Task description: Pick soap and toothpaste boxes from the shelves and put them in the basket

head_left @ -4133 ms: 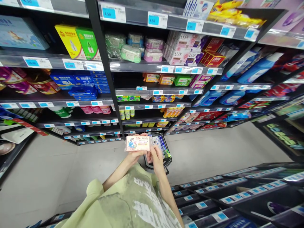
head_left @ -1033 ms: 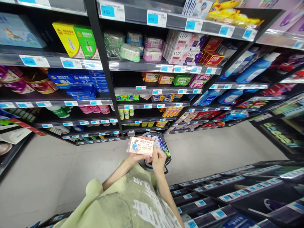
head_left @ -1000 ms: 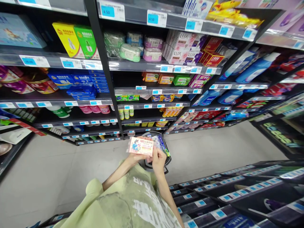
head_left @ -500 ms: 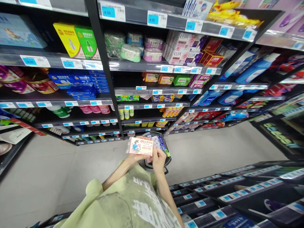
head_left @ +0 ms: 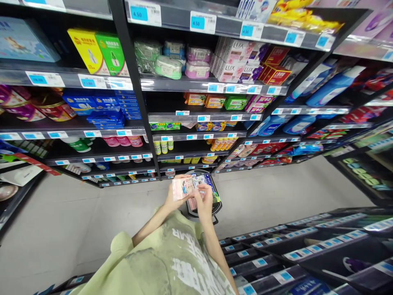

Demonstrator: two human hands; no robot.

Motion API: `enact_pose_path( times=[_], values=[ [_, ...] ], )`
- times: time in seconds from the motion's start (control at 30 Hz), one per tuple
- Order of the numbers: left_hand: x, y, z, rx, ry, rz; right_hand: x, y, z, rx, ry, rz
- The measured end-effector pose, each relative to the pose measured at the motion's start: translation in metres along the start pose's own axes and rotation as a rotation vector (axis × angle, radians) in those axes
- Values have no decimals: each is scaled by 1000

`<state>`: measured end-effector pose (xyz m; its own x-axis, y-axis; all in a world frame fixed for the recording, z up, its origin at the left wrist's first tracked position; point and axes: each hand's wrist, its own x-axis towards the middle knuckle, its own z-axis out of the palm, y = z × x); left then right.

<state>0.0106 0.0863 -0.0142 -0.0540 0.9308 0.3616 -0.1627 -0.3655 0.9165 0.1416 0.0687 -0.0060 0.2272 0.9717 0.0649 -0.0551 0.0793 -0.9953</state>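
Observation:
My left hand [head_left: 170, 201] grips a pink-and-white soap pack [head_left: 181, 188] from its left side and underneath. A small printed figure and lettering show on the pack's face, which is tilted. My right hand [head_left: 205, 201] is at the pack's right end, thumb and fingers closed there; the exact contact is partly hidden. Below both hands stands a dark shopping basket [head_left: 218, 208] on the floor. Inside it lie a blue-and-white package [head_left: 209, 182] and some pink packs [head_left: 192, 203], partly covered by my hands.
Shelves ahead hold wrapped laundry soaps [head_left: 215, 101], LUX soap boxes [head_left: 232, 71] and blue bottles [head_left: 333, 88]. Yellow and green boxes [head_left: 100, 53] stand at the left. Grey floor [head_left: 260, 192] runs along the aisle, with another shelf rack [head_left: 276, 258] close at the lower right.
The soap pack has turned and tilted, so its face looks narrower. My left hand now shows more at its left side, and my right fingers have shifted at its right end.

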Motion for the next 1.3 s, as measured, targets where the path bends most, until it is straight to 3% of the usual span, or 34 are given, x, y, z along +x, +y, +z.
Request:
enact_pose_path(
  times=[0.2,0.43,0.67,0.9,1.07,1.2,1.3],
  values=[
    [-1,2,-4,392,-39,113,-11,12,14,312,-257,125],
    [-3,9,-1,624,-94,64,-4,15,14,635,-195,460],
    [1,9,8,574,-82,151,6,-5,-2,895,-178,490],
    [-1,10,11,537,-76,142,5,-18,-6,804,-170,465],
    [-6,6,11,570,-121,220,-1,-10,-1,630,-144,496],
    [-10,3,14,509,-178,83,-3,3,1,413,-62,463],
    [-8,1,14,405,-94,-26,1,6,-2,355,-16,452]
  ],
)
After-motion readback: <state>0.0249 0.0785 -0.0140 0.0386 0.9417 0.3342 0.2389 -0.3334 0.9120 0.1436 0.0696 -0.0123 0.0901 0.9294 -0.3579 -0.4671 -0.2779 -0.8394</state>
